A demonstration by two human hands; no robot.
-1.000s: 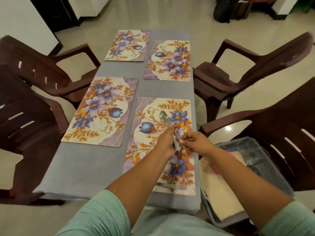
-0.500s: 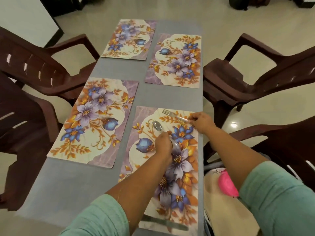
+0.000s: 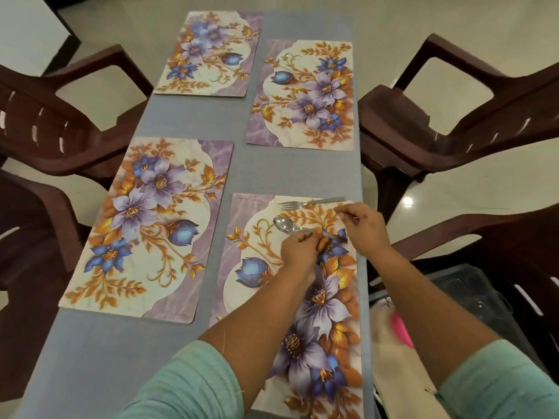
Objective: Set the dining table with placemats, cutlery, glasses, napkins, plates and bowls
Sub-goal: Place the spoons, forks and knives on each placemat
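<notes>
Several floral placemats lie on the grey table [image 3: 266, 173]. On the near right placemat [image 3: 257, 234] a steel fork [image 3: 311, 203] lies flat along the far edge, tines to the left. Just below it lies a steel spoon [image 3: 283, 223], bowl to the left. My left hand [image 3: 298, 252] pinches the spoon's handle against the mat. My right hand [image 3: 363, 226] hovers just right of the spoon and below the fork's handle, fingers loosely curled and holding nothing.
Brown plastic armchairs stand on both sides of the table [image 3: 447, 116] [image 3: 51, 116]. On the near right chair sits a clear plastic bin [image 3: 478, 294] with glassware, beside beige cloth [image 3: 390, 355] and a pink item [image 3: 400, 328].
My right hand carried the fork to the mat's far edge, laid it down and let go. My left hand lowered the spoon onto the mat below the fork.
</notes>
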